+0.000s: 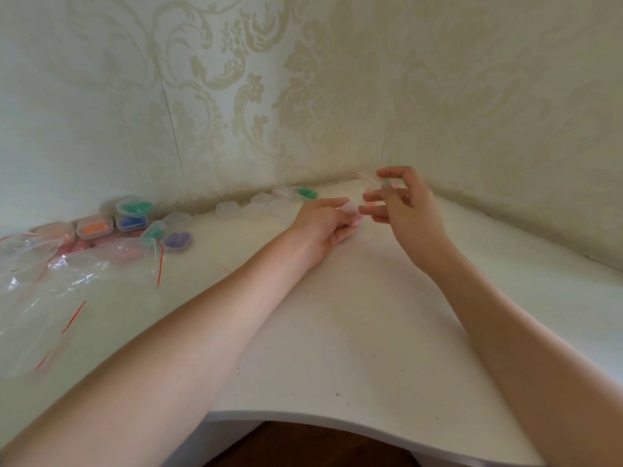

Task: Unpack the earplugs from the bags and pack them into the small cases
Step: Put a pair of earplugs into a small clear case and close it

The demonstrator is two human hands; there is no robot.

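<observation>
Earplug point(354, 220), pink, sits pinched in the left hand point(323, 227) at frame centre, while the right hand point(401, 200) pinches a bag point(371, 183) above the desk point(337, 315).

The left hand point(325, 224) covers most of a pale pink piece, too blurred to identify. What the right hand point(403, 203) pinches is unclear. The clear bags point(50, 288) run off the left edge; both forearms leave the bottom.

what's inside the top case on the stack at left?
The top clear case holds green earplugs, seen through its closed lid. It sits on a case with blue earplugs. How many green plugs there are is unclear; the lid's glare blurs them together.
</observation>
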